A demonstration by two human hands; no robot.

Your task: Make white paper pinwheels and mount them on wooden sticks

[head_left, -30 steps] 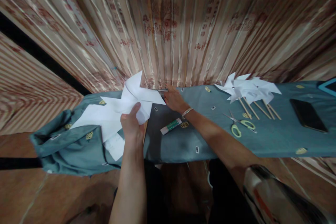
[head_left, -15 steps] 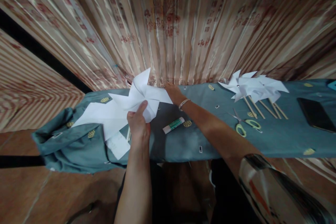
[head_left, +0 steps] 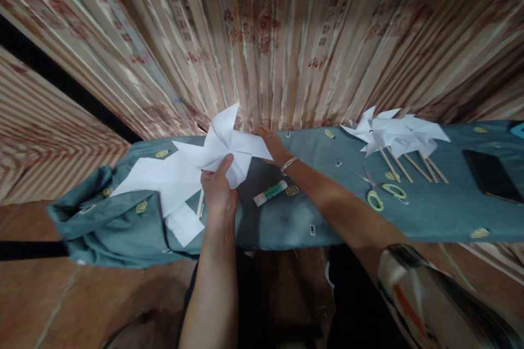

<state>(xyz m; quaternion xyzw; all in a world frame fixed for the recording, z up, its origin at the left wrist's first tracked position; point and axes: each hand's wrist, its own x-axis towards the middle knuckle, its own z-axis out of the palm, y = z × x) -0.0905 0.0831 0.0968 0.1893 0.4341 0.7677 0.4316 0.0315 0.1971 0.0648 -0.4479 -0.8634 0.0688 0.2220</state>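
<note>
In the head view, the pinwheels (head_left: 379, 133) at right of the frame look finished, on sticks (head_left: 401, 166). Left of centre, a white paper pinwheel (head_left: 219, 142) has crisp, pointed blades (head_left: 252, 144) folded inward; no stick shows, so mounting seems left. The left hand (head_left: 219, 185) pinches it near the middle; the right hand's (head_left: 273, 147) grip I cannot tell.

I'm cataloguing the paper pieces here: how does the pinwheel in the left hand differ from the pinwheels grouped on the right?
The held pinwheel is gripped by the left hand; the grouped pinwheels lie on the teal cloth. Thin sticks extend from the grouped pinwheels; none is visibly joined to the held pinwheel. Both are white paper with pointed blades.
</note>
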